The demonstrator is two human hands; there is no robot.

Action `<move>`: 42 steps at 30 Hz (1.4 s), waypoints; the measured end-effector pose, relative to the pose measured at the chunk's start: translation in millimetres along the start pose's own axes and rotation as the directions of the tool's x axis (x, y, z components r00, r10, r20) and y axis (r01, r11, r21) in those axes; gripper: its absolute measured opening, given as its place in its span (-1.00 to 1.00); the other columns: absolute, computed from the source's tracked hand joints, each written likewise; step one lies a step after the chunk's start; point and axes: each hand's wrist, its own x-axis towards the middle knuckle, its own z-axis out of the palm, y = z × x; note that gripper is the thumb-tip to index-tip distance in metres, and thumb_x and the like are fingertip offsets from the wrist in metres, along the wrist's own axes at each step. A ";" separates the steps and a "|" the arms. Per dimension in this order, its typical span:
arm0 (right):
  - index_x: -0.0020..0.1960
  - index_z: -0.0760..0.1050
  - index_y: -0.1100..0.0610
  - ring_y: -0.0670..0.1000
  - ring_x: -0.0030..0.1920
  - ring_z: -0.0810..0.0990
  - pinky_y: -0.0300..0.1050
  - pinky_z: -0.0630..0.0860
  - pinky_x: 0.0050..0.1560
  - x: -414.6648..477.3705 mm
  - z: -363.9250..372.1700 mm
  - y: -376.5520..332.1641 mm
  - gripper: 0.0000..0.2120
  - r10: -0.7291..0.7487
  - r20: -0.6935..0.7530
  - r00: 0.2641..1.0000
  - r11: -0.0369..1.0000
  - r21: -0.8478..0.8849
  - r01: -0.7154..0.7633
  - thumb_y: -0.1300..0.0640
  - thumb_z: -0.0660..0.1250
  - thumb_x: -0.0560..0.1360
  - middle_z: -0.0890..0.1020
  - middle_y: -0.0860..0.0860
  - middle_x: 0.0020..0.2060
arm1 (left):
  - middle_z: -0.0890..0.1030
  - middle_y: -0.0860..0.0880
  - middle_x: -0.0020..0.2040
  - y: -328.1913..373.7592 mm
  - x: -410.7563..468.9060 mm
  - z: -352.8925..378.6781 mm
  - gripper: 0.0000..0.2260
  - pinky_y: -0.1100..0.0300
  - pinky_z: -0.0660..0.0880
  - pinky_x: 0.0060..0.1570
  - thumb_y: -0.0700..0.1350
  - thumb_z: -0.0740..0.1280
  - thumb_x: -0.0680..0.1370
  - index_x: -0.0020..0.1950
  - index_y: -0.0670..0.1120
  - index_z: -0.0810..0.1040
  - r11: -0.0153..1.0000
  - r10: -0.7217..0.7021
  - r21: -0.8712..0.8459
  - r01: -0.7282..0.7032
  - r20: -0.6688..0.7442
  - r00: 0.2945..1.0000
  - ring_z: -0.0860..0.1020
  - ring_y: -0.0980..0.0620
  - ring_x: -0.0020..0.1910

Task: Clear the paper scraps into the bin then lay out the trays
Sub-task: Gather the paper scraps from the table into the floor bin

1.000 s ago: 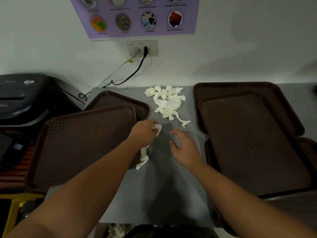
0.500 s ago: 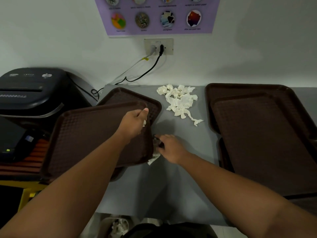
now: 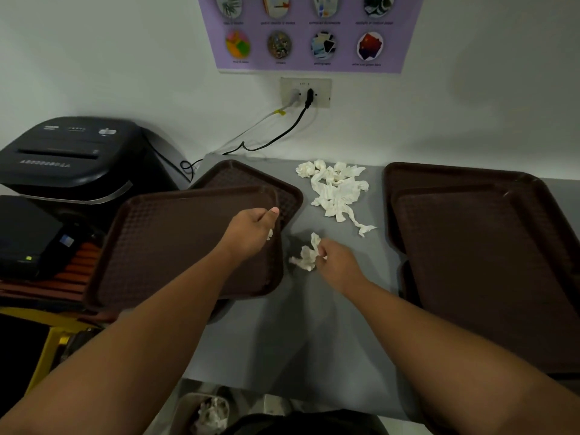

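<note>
Paper scraps (image 3: 337, 189) | left hand (image 3: 251, 229) grips one (over tray (image 3: 172, 246)) | right hand (image 3: 337, 262) pinches another

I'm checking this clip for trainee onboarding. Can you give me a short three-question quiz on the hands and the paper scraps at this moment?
1. True or false: the pile of paper scraps lies inside a brown tray.
2. What does the right hand pinch? A) a crumpled paper scrap B) a tray rim C) a black cable
3. Fill in: the bin with scraps in it shows at the ___ edge of the view.
Key: 1 false, it lies on the grey table between the left tray stack and the right tray stack; 2 A; 3 bottom.
</note>
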 end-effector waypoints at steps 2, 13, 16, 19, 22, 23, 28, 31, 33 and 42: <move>-0.14 0.32 0.13 0.06 -0.25 0.43 -0.11 0.31 -0.25 -2.1 -12.0 3.4 -0.88 0.014 0.014 1.000 0.999 0.052 -0.015 0.31 0.23 0.47 0.47 0.06 -0.28 | 0.51 -0.02 -0.40 4.0 -2.2 8.1 -0.55 0.00 0.51 -0.25 0.17 0.21 0.61 -0.38 -0.08 0.40 1.000 -0.005 -0.002 0.005 0.007 1.000 0.47 0.02 -0.40; 0.18 0.37 0.16 0.02 -0.02 0.48 -0.19 0.31 -0.10 -13.7 -53.6 2.4 -0.83 -0.038 0.211 0.977 0.993 0.115 0.014 0.20 0.15 0.60 0.53 0.07 0.06 | 0.45 -0.02 -0.40 23.7 -24.4 49.6 -0.49 0.06 0.46 -0.27 0.20 0.22 0.60 -0.20 -0.28 0.47 0.995 -0.096 -0.022 0.096 0.024 0.995 0.42 0.02 -0.40; 0.11 0.40 0.13 0.02 -0.04 0.51 -0.12 0.35 -0.15 -14.9 -60.8 -0.6 -0.87 -0.050 0.219 0.974 0.991 0.129 0.022 0.14 0.14 0.61 0.54 0.02 -0.01 | 0.42 0.00 -0.42 27.7 -32.7 51.6 -0.52 0.05 0.45 -0.28 0.19 0.23 0.60 -0.29 -0.20 0.43 0.995 -0.096 -0.030 0.096 -0.006 0.995 0.41 0.02 -0.40; 0.01 0.39 0.11 0.03 -0.15 0.55 -0.12 0.40 -0.21 -15.3 -65.7 -9.1 -0.92 -0.076 0.210 0.975 0.983 0.182 0.037 0.13 0.13 0.61 0.58 0.04 -0.15 | 0.45 -0.01 -0.45 32.0 -41.5 49.6 -0.52 0.06 0.46 -0.30 0.17 0.24 0.60 -0.28 -0.23 0.44 0.989 -0.138 -0.067 0.134 -0.066 0.988 0.43 0.00 -0.43; 0.00 0.39 0.10 0.06 -0.21 0.60 -0.06 0.49 -0.20 -15.1 -69.9 -24.0 -0.92 -0.134 0.200 0.971 0.965 0.250 0.082 0.18 0.11 0.60 0.60 0.06 -0.21 | 0.53 -0.05 -0.44 38.7 -54.0 44.8 -0.55 0.08 0.50 -0.39 0.09 0.27 0.61 -0.25 -0.26 0.49 0.975 -0.191 -0.142 0.172 -0.133 0.973 0.48 -0.01 -0.47; -0.01 0.41 0.12 0.06 -0.19 0.59 -0.03 0.50 -0.15 -15.1 -71.4 -30.3 -0.90 -0.162 0.187 0.969 0.959 0.260 0.110 0.20 0.12 0.59 0.59 0.03 -0.21 | 0.56 -0.05 -0.43 39.8 -59.5 42.4 -0.59 0.13 0.49 -0.45 0.06 0.29 0.62 -0.24 -0.25 0.53 0.971 -0.197 -0.167 0.171 -0.153 0.968 0.49 0.00 -0.49; 0.03 0.55 0.15 0.00 -0.19 0.56 -0.11 0.48 -0.11 -23.9 -65.5 -66.5 -0.80 -0.226 0.253 0.941 0.895 0.434 0.099 0.26 0.14 0.58 0.60 0.00 -0.17 | 0.58 0.04 -0.45 24.6 -91.8 26.2 -0.64 0.23 0.38 -0.39 0.10 0.31 0.59 -0.27 -0.12 0.60 0.978 -0.205 -0.098 0.182 -0.360 0.910 0.45 0.18 -0.52; -0.11 0.50 0.19 0.04 -0.33 0.51 0.00 0.56 -0.29 -38.6 -50.1 -88.7 -0.89 -0.244 0.372 0.895 0.812 0.583 -0.021 0.20 0.24 0.55 0.53 0.07 -0.29 | 0.51 0.07 -0.51 7.6 -122.1 16.9 -0.57 0.21 0.37 -0.41 0.15 0.27 0.60 -0.32 -0.12 0.56 0.955 -0.294 -0.164 0.245 -0.459 0.838 0.42 0.13 -0.52; -0.14 0.42 0.12 -0.02 -0.28 0.51 -0.08 0.58 -0.33 -47.8 -32.3 -97.7 -0.89 -0.304 0.411 0.860 0.826 0.563 0.023 0.18 0.35 0.51 0.49 0.03 -0.25 | 0.50 0.05 -0.49 -4.4 -147.4 11.0 -0.56 0.21 0.35 -0.41 0.14 0.25 0.61 -0.35 -0.10 0.53 0.936 -0.351 -0.198 0.290 -0.509 0.786 0.41 0.12 -0.51; 0.02 0.34 0.16 0.08 -0.41 0.58 -0.17 0.46 -0.49 -122.0 67.8 -140.2 -0.98 -0.405 0.734 0.545 0.907 0.399 0.136 0.24 0.16 0.61 0.58 0.12 -0.16 | 0.52 -0.11 -0.39 -74.8 -282.6 -12.9 -0.49 0.11 0.37 -0.34 0.16 0.21 0.63 -0.24 -0.26 0.53 0.789 -0.598 -0.350 0.504 -0.624 0.503 0.44 -0.02 -0.43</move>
